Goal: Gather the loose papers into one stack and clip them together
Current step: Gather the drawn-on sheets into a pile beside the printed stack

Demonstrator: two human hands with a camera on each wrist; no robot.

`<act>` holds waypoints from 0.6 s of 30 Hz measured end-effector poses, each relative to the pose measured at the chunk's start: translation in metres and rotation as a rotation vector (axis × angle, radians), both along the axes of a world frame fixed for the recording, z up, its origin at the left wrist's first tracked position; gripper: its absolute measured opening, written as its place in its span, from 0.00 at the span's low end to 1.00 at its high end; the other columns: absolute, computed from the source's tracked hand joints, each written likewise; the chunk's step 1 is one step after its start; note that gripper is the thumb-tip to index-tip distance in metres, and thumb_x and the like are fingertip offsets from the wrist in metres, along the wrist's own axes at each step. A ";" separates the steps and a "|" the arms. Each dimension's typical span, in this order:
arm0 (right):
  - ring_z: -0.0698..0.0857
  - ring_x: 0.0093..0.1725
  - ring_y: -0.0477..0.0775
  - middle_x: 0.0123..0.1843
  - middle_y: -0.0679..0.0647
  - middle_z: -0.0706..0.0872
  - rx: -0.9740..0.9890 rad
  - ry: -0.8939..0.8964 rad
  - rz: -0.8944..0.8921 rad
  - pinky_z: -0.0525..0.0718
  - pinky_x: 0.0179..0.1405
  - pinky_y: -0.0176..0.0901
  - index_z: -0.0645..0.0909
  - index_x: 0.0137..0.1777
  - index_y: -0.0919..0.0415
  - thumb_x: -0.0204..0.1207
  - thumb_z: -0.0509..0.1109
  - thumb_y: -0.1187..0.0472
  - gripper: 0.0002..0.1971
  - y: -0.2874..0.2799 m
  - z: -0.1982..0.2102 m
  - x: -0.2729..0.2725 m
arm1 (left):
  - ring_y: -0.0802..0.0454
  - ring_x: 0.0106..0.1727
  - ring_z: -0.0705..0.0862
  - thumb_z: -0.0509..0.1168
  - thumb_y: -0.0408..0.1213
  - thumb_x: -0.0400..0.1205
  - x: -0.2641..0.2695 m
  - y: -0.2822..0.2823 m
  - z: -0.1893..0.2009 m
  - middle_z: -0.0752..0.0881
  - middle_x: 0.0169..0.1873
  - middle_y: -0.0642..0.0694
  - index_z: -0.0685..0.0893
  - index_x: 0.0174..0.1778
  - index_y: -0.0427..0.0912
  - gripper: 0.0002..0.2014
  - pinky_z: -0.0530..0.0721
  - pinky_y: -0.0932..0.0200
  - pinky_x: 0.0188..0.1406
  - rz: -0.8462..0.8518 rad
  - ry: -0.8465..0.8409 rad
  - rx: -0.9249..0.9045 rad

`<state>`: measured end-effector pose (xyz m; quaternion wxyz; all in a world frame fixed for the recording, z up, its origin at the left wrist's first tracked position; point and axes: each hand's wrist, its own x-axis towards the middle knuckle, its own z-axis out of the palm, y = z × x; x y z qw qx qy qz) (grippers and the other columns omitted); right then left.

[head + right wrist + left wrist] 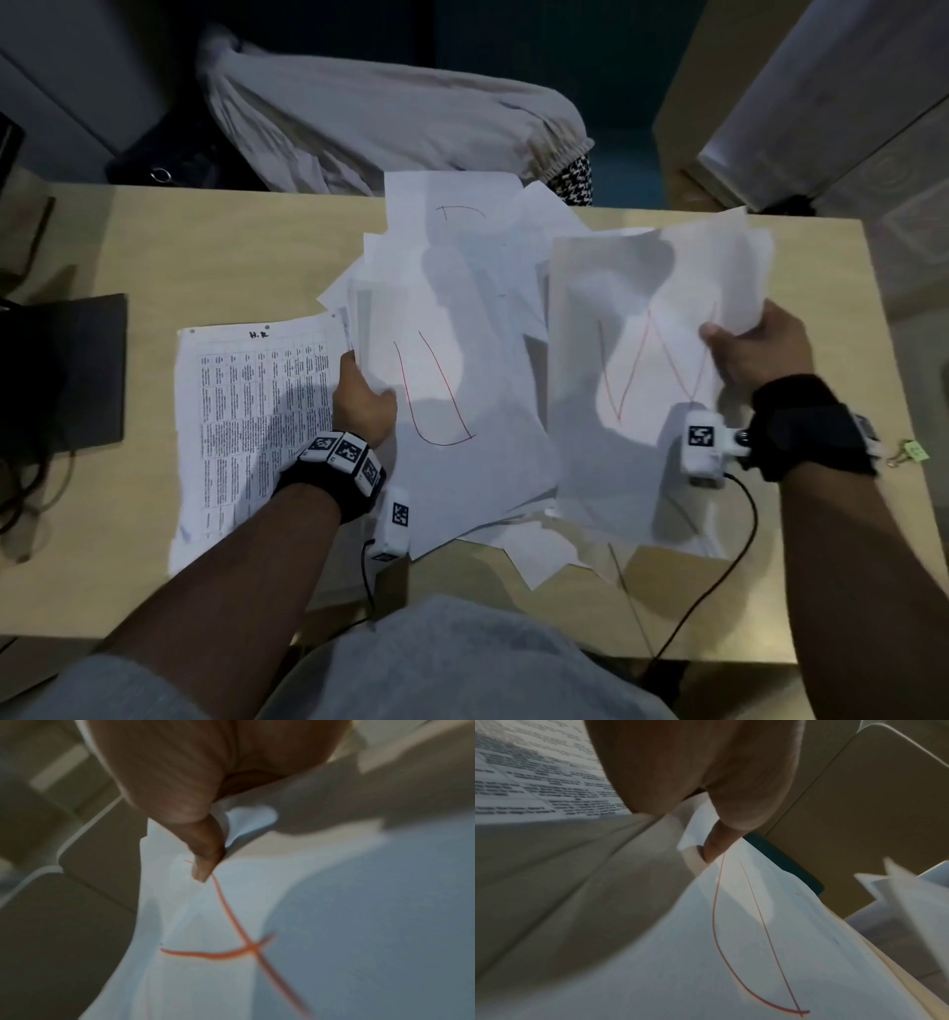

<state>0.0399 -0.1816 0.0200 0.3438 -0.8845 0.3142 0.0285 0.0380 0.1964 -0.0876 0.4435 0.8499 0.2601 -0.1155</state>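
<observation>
White sheets lie spread across the beige table (154, 246). My left hand (362, 398) grips the left edge of a pile whose top sheet bears a red U (436, 395); its thumb (716, 845) lies on that sheet (744, 953). My right hand (755, 347) pinches the right edge of a sheet with a red W (652, 370), thumb (205, 852) on top, the sheet (231, 943) held off the table. A printed sheet with a table of text (246, 411) lies flat at the left. A small green binder clip (909, 452) rests by the table's right edge.
A dark flat object (67, 375) and cables sit at the table's left end. A chair draped in pale cloth (390, 123) stands beyond the far edge. A pale cabinet (821, 103) is at the upper right. More loose sheets (462, 221) overlap toward the far edge.
</observation>
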 end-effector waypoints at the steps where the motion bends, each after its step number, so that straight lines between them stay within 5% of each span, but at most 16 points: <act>1: 0.85 0.57 0.60 0.62 0.65 0.85 0.027 -0.038 -0.029 0.75 0.52 0.41 0.79 0.66 0.65 0.75 0.73 0.60 0.21 -0.008 0.006 -0.004 | 0.37 0.61 0.83 0.66 0.25 0.77 0.000 -0.002 0.001 0.83 0.61 0.34 0.68 0.73 0.37 0.27 0.78 0.56 0.56 0.007 -0.014 0.009; 8: 0.84 0.53 0.53 0.58 0.64 0.87 0.132 -0.056 0.041 0.75 0.48 0.39 0.81 0.62 0.65 0.73 0.74 0.60 0.18 0.008 -0.013 0.005 | 0.49 0.51 0.80 0.66 0.23 0.76 -0.005 -0.015 0.008 0.83 0.56 0.38 0.71 0.70 0.36 0.25 0.77 0.62 0.52 -0.019 -0.087 -0.042; 13: 0.85 0.59 0.60 0.60 0.62 0.86 0.209 0.055 0.183 0.73 0.47 0.38 0.81 0.63 0.64 0.74 0.75 0.57 0.20 0.065 -0.054 0.022 | 0.52 0.56 0.80 0.68 0.31 0.78 -0.005 -0.018 0.008 0.82 0.57 0.46 0.73 0.71 0.38 0.24 0.74 0.62 0.59 -0.009 -0.076 -0.147; 16: 0.84 0.60 0.62 0.62 0.62 0.86 0.203 0.132 0.236 0.76 0.48 0.40 0.80 0.63 0.63 0.74 0.74 0.52 0.21 0.100 -0.079 0.028 | 0.52 0.71 0.76 0.64 0.48 0.83 -0.007 -0.020 0.004 0.79 0.69 0.48 0.73 0.74 0.40 0.26 0.70 0.52 0.75 0.063 -0.080 -0.386; 18: 0.83 0.61 0.63 0.62 0.62 0.86 0.194 0.154 0.243 0.78 0.52 0.42 0.79 0.65 0.63 0.75 0.73 0.53 0.22 0.119 -0.092 0.030 | 0.53 0.78 0.67 0.60 0.65 0.78 -0.008 -0.019 0.001 0.70 0.76 0.53 0.65 0.80 0.46 0.38 0.62 0.45 0.80 0.098 0.041 -0.455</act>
